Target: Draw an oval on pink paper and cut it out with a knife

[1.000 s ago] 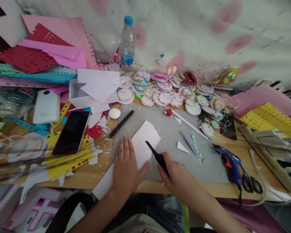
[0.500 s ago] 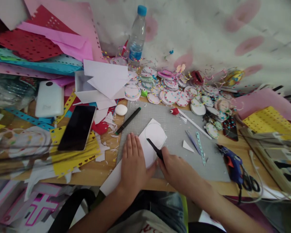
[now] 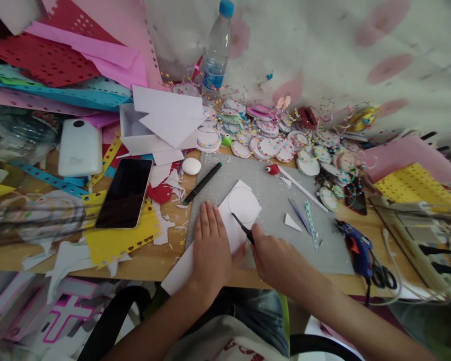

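A mat lies on the tabletop. Near its front edge, the left grip presses flat on the card, clasping nothing; the right grip curls round a knife. The card's circle is drawn, not yet cut free. Discs lie beyond the mat.

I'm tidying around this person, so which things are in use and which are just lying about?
Apparently in use:
- white sheet with a drawn circle, under the left hand
- black knife, in the right hand
- grey mat beneath

Lying about:
- dark pen
- black-screened phone
- water bottle
- blue glue gun
- scissors
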